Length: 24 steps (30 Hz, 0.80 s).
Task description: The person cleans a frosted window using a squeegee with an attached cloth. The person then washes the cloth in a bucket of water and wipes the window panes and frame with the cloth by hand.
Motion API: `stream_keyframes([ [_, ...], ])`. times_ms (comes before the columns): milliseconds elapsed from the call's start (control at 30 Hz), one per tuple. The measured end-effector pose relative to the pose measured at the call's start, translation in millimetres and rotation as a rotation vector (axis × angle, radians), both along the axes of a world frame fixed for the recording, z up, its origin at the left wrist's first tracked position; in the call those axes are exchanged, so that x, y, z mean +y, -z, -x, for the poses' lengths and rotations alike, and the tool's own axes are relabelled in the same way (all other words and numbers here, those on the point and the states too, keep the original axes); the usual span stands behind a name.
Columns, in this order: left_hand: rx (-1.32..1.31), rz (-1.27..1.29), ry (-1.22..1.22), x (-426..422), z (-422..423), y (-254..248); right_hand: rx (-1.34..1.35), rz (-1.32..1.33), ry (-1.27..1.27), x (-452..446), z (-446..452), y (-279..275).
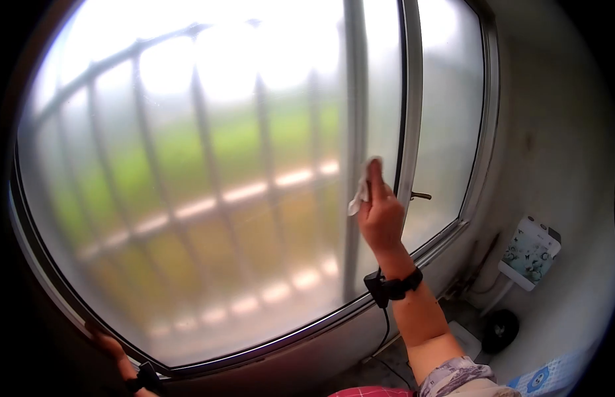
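Note:
My right hand (380, 215) is raised against the window and closed on a crumpled white cloth (358, 197). It presses the cloth to the glass pane (380, 99), just left of the dark-edged window frame (409, 99). A black band with a small box (393, 286) circles my right wrist, and a cable hangs from it. At the lower left, my left hand (108, 344) rests at the edge of the window frame, its fingers stretched out and dim in shadow. It appears to hold nothing. Another black device (146, 377) sits on my left wrist.
A window handle (421, 195) juts out right of my right hand. Blurred bars (198, 126) show through the large frosted pane (208, 264). A patterned white box (531, 251) is at the right wall, above a round black object (500, 330). Blue patterned fabric (542, 378) lies lower right.

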<state>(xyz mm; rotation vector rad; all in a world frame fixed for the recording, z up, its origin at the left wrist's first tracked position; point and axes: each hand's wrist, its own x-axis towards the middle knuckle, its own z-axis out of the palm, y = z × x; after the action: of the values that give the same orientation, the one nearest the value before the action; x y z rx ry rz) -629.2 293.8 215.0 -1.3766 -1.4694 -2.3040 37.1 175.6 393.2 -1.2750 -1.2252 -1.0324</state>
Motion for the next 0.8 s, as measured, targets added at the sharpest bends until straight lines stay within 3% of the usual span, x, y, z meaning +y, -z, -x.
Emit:
stream_keyframes([
  [33, -0.025, -0.002, -0.016, 1.7, 1.1, 1.9, 0.103, -0.042, 0.037, -3.0, -20.2, 0.3],
  [67, -0.04, -0.001, -0.029, 4.5, 2.3, 1.8, 0.035, -0.084, 0.047, -1.9, -33.8, 6.5],
  [100, 0.12, -0.052, -0.142, 23.2, 33.3, 21.6, 0.096, -0.034, 0.088, -3.2, -27.7, 12.4],
  [133, -0.034, 0.028, -0.035, 7.3, 11.7, 5.4, 0.156, 0.013, 0.126, -3.4, -19.9, 18.0],
  [167, 0.017, 0.03, -0.087, 7.3, 13.3, 5.8, 0.2, 0.065, 0.103, -4.7, -20.6, 31.3],
  [300, 0.172, -0.057, -0.321, 20.6, 31.7, 17.7, 0.325, 0.248, 0.123, -13.2, -8.1, 139.1],
  [400, 0.093, -0.012, -0.193, 12.3, 26.7, 13.7, 0.522, 0.515, 0.117, -25.8, 7.2, 241.2],
  [467, 0.057, 0.008, -0.126, 8.5, 22.2, 9.4, 0.6, 0.612, 0.13, -29.9, 15.2, 249.3],
  [533, 0.173, -0.043, -0.192, 10.3, 21.4, 11.3, 0.684, 0.697, 0.14, -27.3, 16.8, 240.9],
  [600, 0.345, 0.04, -0.151, 12.2, 42.0, 17.7, 0.622, 0.547, 0.071, -24.2, 14.9, 226.6],
  [667, -0.032, -0.048, 0.044, 17.7, 33.3, 15.5, 0.354, 0.337, 0.111, -20.5, 8.9, 174.9],
  [700, 0.017, -0.034, -0.042, 14.3, 23.7, 10.8, 0.387, 0.358, 0.116, -19.5, 5.1, 142.3],
  [800, -0.045, 0.037, 0.005, 1.5, 8.8, -3.9, 0.233, 0.155, 0.133, -14.6, -7.1, 37.6],
])
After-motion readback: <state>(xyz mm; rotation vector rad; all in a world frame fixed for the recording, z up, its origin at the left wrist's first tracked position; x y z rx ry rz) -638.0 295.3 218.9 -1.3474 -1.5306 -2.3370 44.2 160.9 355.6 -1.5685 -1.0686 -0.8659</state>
